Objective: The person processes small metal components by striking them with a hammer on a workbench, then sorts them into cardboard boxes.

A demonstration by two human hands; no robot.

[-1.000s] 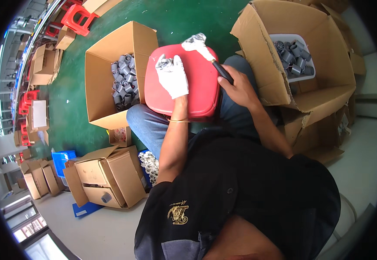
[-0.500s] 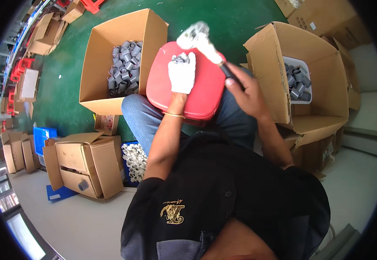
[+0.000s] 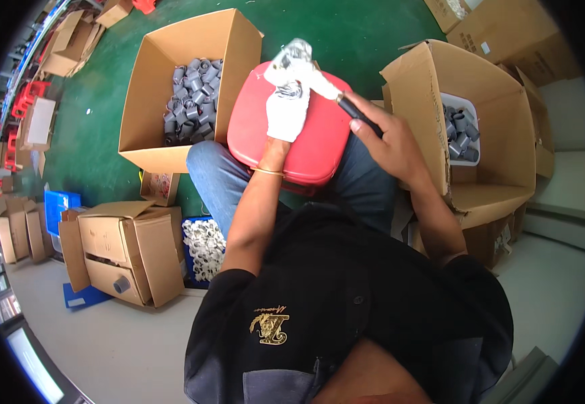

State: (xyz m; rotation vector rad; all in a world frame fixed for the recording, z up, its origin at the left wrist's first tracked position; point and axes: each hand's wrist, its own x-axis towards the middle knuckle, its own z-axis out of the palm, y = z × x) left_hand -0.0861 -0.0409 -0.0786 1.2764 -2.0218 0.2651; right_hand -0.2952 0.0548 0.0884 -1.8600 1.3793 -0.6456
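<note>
My left hand [image 3: 287, 118], in a white glove, rests on the padded red stool [image 3: 326, 148] between my knees. Its fingers are closed round a small grey piece [image 3: 291, 89], mostly covered, whose kind I cannot make out. Bare, my right hand [image 3: 394, 145] grips the black handle of a hammer [image 3: 322, 85]. The hammer has a pale shaft and a bulky whitish head that looks wrapped and is somewhat blurred. That head is just beyond and above the left fingertips; whether it touches the grey piece I cannot tell.
On the left, a tall open carton [image 3: 134, 124] holds many grey pipe fittings [image 3: 195, 101]. To the right, another carton [image 3: 417, 101] contains a white tub [image 3: 468, 160] of similar fittings. A blue crate [image 3: 188, 259] of small white parts stands by my left leg, beside a brown box [image 3: 161, 252].
The hammer head has swung down and left, closer to the left hand. My left hand has shifted slightly right and stays closed. The right hand keeps its grip on the handle.
</note>
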